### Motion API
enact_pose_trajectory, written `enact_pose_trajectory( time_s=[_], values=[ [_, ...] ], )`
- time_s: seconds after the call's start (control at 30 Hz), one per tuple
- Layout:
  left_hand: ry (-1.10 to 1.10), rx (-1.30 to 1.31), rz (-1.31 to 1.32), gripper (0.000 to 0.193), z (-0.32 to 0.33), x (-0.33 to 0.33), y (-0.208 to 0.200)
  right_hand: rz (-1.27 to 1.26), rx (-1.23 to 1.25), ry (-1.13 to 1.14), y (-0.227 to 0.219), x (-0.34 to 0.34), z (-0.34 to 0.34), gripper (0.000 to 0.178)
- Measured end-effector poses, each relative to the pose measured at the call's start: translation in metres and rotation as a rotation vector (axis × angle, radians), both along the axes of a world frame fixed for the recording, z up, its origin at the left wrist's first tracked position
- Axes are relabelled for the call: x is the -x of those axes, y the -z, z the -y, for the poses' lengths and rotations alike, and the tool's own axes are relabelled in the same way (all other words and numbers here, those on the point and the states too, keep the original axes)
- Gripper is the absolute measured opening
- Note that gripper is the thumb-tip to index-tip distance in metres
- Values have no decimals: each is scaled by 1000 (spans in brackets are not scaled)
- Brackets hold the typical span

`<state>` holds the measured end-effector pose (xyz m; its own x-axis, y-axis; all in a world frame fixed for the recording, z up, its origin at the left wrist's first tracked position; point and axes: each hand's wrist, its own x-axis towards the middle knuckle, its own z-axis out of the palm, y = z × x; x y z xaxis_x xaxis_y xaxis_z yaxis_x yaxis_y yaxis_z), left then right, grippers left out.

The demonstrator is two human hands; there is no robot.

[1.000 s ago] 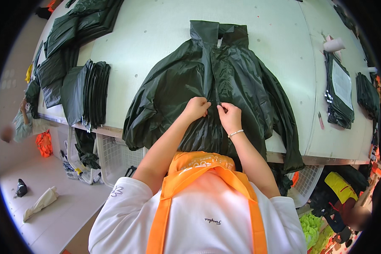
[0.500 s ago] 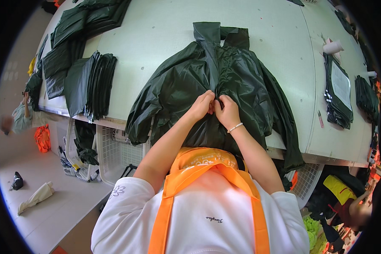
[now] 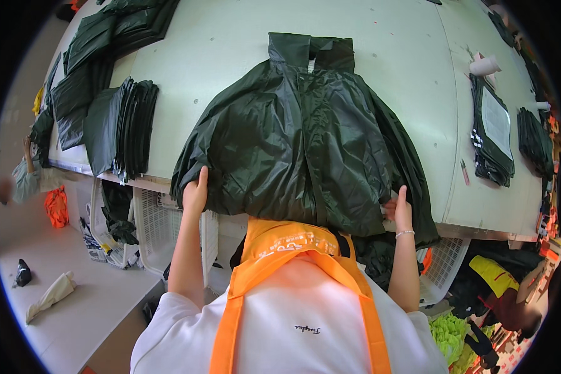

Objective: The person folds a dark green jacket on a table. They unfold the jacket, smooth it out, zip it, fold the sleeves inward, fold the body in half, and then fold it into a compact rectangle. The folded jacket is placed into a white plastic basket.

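Thumbs raised, the left hand (image 3: 195, 194) and right hand (image 3: 402, 213) flank the dark jacket (image 3: 340, 140) about equally close, though whether either pinches it I can't tell; it lies between them mid-frame, lengthwise up to its collar (image 3: 288, 50) at upper centre.

Left hand (image 3: 195, 192) ahead of torso (image 3: 293, 305), on its left, thumb raised, fingers mostly hidden. Right hand (image 3: 402, 210) ahead of torso, on its right, thumb raised, fingers toward midline. Forearms (image 3: 187, 252) bare, wide apart.
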<state>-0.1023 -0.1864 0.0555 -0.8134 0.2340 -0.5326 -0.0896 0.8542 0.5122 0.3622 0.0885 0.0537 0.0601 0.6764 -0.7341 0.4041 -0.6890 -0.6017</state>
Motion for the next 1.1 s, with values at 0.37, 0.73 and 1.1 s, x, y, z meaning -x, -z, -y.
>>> enact_pose_trajectory(
  time_s=[0.37, 0.73, 1.1],
  values=[
    [-467, -845, 78, 42, -77, 135, 2, -235, -505, 235, 41, -52, -170, 45],
    [302, -288, -857, 74, -93, -1, 29, 656, -982, -709, 5, 20, -77, 67],
    [667, 72, -870, 67, -57, -30, 67, 756, -973, -895, 58, 49, 1, 65]
  ],
)
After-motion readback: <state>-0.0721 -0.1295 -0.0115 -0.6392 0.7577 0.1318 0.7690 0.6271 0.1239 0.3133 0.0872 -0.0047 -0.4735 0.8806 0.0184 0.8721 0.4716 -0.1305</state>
